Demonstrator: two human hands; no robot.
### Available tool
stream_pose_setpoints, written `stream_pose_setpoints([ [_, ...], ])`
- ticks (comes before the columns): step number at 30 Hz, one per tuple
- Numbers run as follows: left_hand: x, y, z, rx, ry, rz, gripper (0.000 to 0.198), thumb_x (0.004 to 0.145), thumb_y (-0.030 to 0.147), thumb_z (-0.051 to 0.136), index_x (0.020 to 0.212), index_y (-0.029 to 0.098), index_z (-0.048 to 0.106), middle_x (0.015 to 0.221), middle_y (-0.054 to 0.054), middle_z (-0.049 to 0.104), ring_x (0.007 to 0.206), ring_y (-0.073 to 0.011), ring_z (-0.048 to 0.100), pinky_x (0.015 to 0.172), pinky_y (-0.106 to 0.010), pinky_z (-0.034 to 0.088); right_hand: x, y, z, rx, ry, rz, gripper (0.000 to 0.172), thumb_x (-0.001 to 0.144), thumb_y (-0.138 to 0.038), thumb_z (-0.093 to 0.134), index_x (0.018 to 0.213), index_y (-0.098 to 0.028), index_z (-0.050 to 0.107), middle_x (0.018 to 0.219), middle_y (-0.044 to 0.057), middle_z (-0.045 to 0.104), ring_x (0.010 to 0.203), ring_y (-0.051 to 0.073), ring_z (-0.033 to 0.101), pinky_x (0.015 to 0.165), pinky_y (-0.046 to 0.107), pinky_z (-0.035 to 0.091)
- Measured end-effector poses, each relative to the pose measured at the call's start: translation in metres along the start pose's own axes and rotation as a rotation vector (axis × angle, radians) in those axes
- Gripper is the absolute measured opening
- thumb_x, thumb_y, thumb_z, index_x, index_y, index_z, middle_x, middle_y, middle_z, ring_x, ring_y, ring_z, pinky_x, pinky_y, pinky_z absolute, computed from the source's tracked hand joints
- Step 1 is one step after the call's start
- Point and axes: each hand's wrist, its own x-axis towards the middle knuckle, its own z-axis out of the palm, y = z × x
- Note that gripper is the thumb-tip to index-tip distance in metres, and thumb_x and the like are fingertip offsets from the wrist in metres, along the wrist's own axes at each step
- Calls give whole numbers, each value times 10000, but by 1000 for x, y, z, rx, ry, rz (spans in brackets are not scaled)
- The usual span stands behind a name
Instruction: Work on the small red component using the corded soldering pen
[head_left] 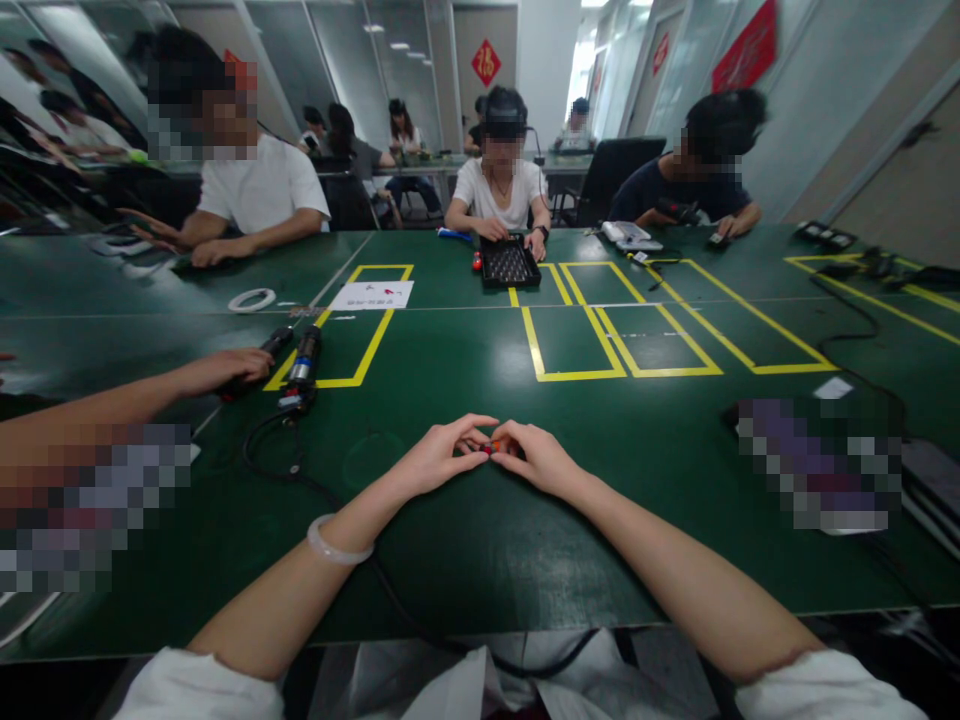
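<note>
My left hand [441, 456] and my right hand [541, 458] meet over the green table, fingertips almost touching. Between them is a small red-and-orange piece [489, 449], mostly covered by the fingers. Thumbs and forefingers of both hands are closed around it. Whether it is one piece or two joined ones, I cannot tell. A pale bangle [339, 541] circles my left wrist.
Left of my hands lies a black cylindrical tool [304, 358] with a cable; another person's hand [229, 368] rests beside it. Yellow tape outlines [581, 376] mark the green table [450, 560]. Across, a person handles a black tray [511, 265]. A blurred-out device [817, 465] lies right.
</note>
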Motion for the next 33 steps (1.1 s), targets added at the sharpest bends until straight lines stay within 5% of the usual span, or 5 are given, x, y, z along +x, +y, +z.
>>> stream_pose_setpoints([
  [11, -1, 7, 1, 92, 54, 51, 231, 893, 302, 531, 1089, 189, 577, 1026, -41, 674, 949, -164, 638, 868, -284, 488, 0, 3, -1, 105, -5, 89, 213, 956, -321, 495, 857, -165, 599, 715, -1, 630, 640, 123, 555, 621, 220, 399],
  [18, -1, 3, 1, 102, 81, 49, 211, 894, 306, 540, 1054, 180, 597, 1009, -40, 674, 947, -159, 640, 888, -285, 489, 0, 2, 0, 268, -21, 70, 201, 875, -283, 610, 1020, -182, 514, 726, -35, 603, 603, 103, 549, 587, 204, 406],
  [33, -1, 4, 2, 140, 57, -16, 224, 884, 345, 519, 1016, 176, 582, 920, -40, 662, 820, -156, 619, 762, -273, 481, 0, 2, -1, -15, 37, 12, 123, 852, -193, 627, 944, -199, 546, 780, -15, 642, 690, 131, 581, 696, 251, 406],
])
